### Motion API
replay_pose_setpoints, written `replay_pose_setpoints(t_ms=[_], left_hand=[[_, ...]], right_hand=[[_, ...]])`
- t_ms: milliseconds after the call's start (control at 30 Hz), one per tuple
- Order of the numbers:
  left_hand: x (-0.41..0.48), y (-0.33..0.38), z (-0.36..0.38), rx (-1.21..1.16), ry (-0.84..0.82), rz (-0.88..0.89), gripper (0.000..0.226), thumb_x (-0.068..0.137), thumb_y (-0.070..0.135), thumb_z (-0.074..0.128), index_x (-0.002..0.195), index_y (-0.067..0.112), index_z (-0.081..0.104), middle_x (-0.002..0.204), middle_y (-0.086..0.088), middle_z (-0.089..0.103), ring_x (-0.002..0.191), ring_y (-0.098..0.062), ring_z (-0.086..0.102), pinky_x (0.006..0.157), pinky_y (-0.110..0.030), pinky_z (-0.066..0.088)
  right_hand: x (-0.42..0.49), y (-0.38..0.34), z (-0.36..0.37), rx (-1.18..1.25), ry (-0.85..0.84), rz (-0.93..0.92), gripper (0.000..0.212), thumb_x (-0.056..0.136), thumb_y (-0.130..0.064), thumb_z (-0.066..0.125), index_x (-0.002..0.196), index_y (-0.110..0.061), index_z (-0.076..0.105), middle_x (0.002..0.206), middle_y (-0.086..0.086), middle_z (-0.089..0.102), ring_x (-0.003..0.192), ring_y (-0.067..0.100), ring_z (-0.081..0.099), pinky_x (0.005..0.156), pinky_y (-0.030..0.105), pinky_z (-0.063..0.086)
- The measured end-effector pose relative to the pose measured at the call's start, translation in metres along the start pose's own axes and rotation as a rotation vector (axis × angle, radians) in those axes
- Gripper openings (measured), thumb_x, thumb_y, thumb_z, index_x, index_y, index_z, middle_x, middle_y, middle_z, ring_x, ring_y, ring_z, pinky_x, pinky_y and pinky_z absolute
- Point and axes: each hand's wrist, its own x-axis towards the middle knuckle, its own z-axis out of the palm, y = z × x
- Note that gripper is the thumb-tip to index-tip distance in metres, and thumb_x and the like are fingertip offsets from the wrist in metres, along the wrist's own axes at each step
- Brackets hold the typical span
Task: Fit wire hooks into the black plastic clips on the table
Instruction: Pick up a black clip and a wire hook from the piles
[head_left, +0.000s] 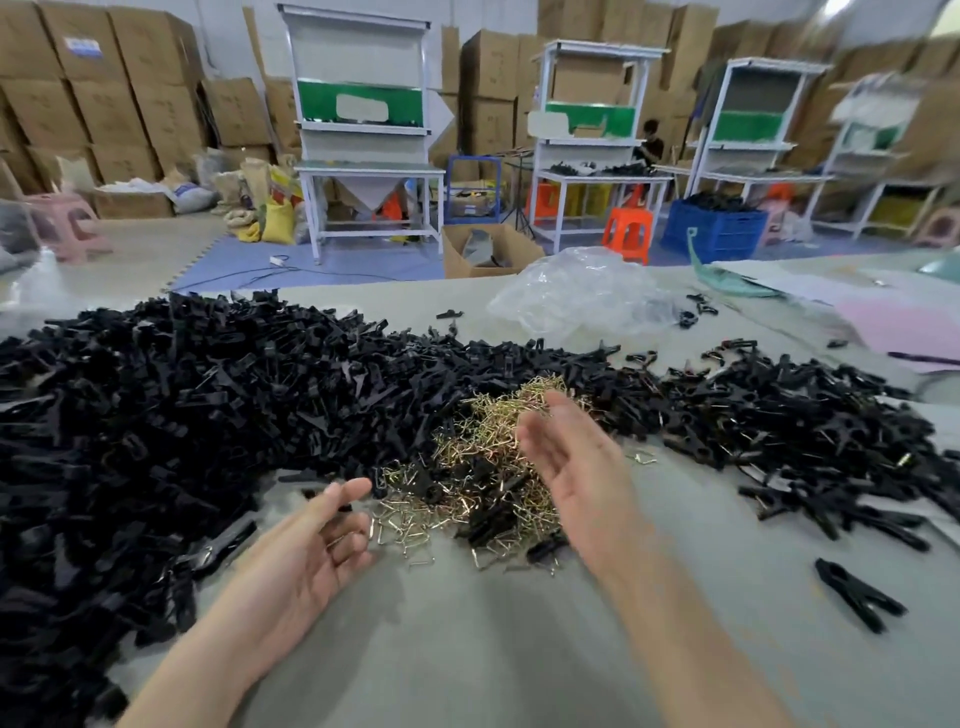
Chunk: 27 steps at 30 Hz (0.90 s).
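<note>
Brassy wire hooks tangle mid-table; left hand and right hand hover wide, holding nothing. Grabbing risks lifting clumps, scattering hooks among black clips.

The clips heaped to my left and right are plain black. The wire hooks between them glint brassy gold and silver. My table is pale grey-green. At far right lies a pink sheet, and beyond it an orange stool and blue crate.
</note>
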Motion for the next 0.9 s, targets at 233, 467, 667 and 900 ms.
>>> replay_pose_setpoints(t_ms=[233, 467, 667, 900], left_hand=[[-0.014, 0.006, -0.011, 0.978, 0.522, 0.696, 0.016, 0.1, 0.027, 0.054, 0.101, 0.03, 0.069, 0.074, 0.007, 0.066, 0.068, -0.015, 0.06, 0.065, -0.032, 0.049], [-0.017, 0.007, -0.041, 1.798, 0.871, 0.524, 0.028, 0.083, 0.013, 0.073, 0.11, 0.006, 0.073, 0.099, -0.019, 0.064, 0.094, -0.043, 0.058, 0.082, -0.054, 0.044], [-0.016, 0.008, -0.04, 1.854, 0.855, 0.442, 0.03, 0.089, 0.008, 0.065, 0.118, 0.01, 0.07, 0.107, -0.014, 0.061, 0.097, -0.036, 0.055, 0.081, -0.047, 0.043], [-0.011, 0.009, -0.042, 1.929, 0.887, 0.364, 0.042, 0.097, 0.017, 0.052, 0.137, 0.027, 0.054, 0.122, 0.0, 0.052, 0.111, -0.025, 0.047, 0.09, -0.036, 0.037]], right_hand=[[-0.022, 0.094, 0.071, -1.141, -0.263, -0.422, 0.035, 0.102, -0.012, 0.052, 0.134, -0.024, 0.06, 0.115, -0.01, 0.066, 0.106, 0.002, 0.059, 0.096, 0.017, 0.046], [-0.011, 0.113, 0.062, -1.647, -0.184, -0.552, 0.035, 0.095, -0.02, 0.06, 0.13, -0.024, 0.064, 0.129, -0.003, 0.062, 0.125, 0.018, 0.053, 0.107, 0.035, 0.039], [-0.012, 0.114, 0.062, -1.652, -0.196, -0.557, 0.027, 0.094, -0.019, 0.061, 0.119, -0.026, 0.069, 0.119, -0.008, 0.064, 0.119, 0.017, 0.053, 0.108, 0.036, 0.037], [-0.018, 0.113, 0.081, -1.559, -0.285, -0.653, 0.025, 0.097, -0.021, 0.052, 0.113, -0.022, 0.071, 0.103, -0.009, 0.068, 0.095, 0.013, 0.059, 0.087, 0.029, 0.048]])
